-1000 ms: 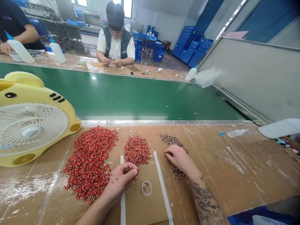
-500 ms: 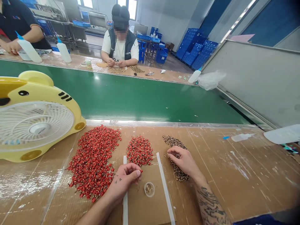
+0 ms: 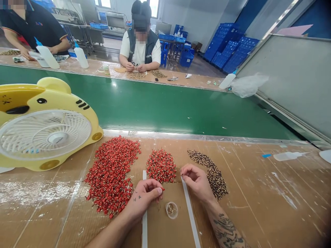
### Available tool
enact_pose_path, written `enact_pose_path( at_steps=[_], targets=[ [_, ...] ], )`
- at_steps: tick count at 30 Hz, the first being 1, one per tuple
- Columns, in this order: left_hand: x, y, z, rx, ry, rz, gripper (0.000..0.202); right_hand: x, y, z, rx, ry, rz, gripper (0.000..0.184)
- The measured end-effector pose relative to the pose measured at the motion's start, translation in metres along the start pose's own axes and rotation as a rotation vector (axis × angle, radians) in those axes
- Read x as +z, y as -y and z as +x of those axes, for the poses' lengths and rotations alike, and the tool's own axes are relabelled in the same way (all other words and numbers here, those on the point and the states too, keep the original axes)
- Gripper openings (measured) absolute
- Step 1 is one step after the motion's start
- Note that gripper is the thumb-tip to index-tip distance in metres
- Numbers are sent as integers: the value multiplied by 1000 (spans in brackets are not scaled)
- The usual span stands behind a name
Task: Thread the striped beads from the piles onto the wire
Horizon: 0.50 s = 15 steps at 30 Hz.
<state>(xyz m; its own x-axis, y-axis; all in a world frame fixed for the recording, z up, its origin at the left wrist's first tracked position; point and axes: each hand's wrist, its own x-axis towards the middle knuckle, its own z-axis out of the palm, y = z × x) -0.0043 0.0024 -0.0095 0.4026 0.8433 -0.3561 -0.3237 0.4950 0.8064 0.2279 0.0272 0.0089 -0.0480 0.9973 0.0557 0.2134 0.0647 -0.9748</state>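
Pale back wall [image 3: 198, 17]; bright windows [image 3: 155, 7]; grey floor [image 3: 203, 64]; stacked blue crates [image 3: 221, 41].

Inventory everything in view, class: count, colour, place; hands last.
large heap: one, red, near left
small heap: one, red, near middle
dark heap: one, brownish, near right
strips: two, white, near middle
cup: one, clear, between strips
fan: one, yellow, left
belt: one, green, centre
blue-tipped bottles: three, white, far table
far heaps: several, brownish, far table
lying bottle: one, whitish, near right
bag: one, clear, far right
people: two, dark tops, opposite
crates: many, blue, background
left hand: one, pinching red piece
right hand: one, beside small heap
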Motion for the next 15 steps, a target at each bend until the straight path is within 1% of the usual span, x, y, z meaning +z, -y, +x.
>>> enact_pose_path(
  at_steps=[7,12,15],
  targets=[
    [2,-6,-1,-13,12,21,25,11,-2,-1,42,-11,140,4],
    [2,-7,-1,-16,19,30,22,11,-5,-3,40,-9,80,4],
    [2,-7,-2,-14,24,35,21,9,-6,-3,37,36,8,9]
  ],
)
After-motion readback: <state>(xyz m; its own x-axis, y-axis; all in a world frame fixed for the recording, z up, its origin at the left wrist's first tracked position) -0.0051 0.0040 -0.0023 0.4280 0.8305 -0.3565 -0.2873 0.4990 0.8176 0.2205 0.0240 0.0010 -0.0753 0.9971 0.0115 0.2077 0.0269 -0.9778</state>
